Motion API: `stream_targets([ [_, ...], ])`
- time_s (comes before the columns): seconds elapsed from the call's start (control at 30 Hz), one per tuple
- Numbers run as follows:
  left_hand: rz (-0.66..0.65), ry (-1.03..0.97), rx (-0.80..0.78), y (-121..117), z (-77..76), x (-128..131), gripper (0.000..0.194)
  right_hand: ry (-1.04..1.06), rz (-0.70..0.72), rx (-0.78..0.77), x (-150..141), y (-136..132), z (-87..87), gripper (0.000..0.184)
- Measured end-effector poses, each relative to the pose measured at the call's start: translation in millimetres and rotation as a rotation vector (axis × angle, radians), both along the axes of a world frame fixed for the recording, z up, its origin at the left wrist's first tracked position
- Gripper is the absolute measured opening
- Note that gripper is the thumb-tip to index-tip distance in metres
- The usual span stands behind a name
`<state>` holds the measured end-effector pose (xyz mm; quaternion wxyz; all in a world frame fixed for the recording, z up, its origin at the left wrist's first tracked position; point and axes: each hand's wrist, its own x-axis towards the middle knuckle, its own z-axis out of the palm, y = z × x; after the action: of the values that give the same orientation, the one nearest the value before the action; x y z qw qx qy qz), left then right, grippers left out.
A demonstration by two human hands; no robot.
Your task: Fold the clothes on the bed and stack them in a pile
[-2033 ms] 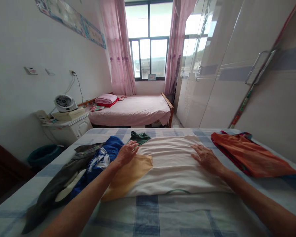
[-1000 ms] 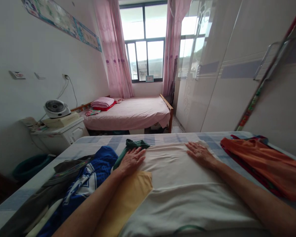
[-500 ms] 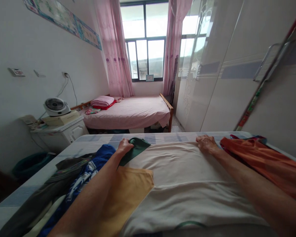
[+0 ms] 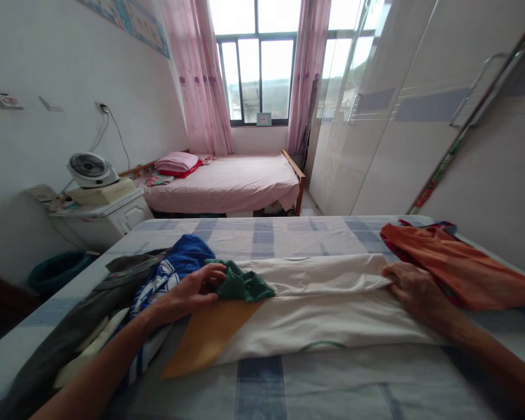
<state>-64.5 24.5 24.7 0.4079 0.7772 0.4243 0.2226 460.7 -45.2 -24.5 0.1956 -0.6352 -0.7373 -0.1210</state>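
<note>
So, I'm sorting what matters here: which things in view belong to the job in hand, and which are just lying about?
In the job:
white-and-yellow garment, its end in the right hand
green cloth, at the left hand

Apparently just lying about:
orange garment
blue garment
dark garment
fan
pink bedding

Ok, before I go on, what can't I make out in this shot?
All in the head view:
Cream garment: inner layers, hidden under its top fold.
Right hand: fingertips, hidden by the hand itself and the cloth.
Blue garment: partly covered by the left forearm.
Wall banner: cut off by the top edge.
Small blue frame: too small to read.
</note>
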Motion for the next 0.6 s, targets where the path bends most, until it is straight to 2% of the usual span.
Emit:
stream_targets([
  [0.07,0.03,0.096,0.087,-12,-8.6,6,0.068,0.034,-0.042,-0.016,-3,-6,-10.3,0.022],
  [0.1,0.045,0.155,0.158,-14,-11.0,10,0.066,0.045,-0.057,-0.014,-5,-7,-12.3,0.024],
  [0.2,0.046,0.269,0.36,-16,-11.5,21,0.029,0.049,-0.067,-0.005,-14,-7,-7.9,0.024],
  [0.27,0.063,0.233,0.405,-16,-8.8,23,0.02,0.053,-0.057,0.007,-17,-8,-1.5,0.022],
  [0.33,0.123,0.137,0.353,-18,-5.9,22,0.02,0.059,-0.046,0.026,-17,-11,3.2,0.02],
  [0.43,0.153,0.019,0.175,-25,-4.9,16,0.026,0.08,-0.018,0.01,-12,-16,3.9,0.016],
  [0.57,0.108,0.012,0.027,-33,-10.8,14,0.06,0.149,0.009,-0.057,-7,-21,-2.6,0.014],
  [0.6,0.096,0.016,0.021,-34,-12.4,15,0.062,0.168,0.013,-0.063,-8,-22,-4.2,0.015],
])
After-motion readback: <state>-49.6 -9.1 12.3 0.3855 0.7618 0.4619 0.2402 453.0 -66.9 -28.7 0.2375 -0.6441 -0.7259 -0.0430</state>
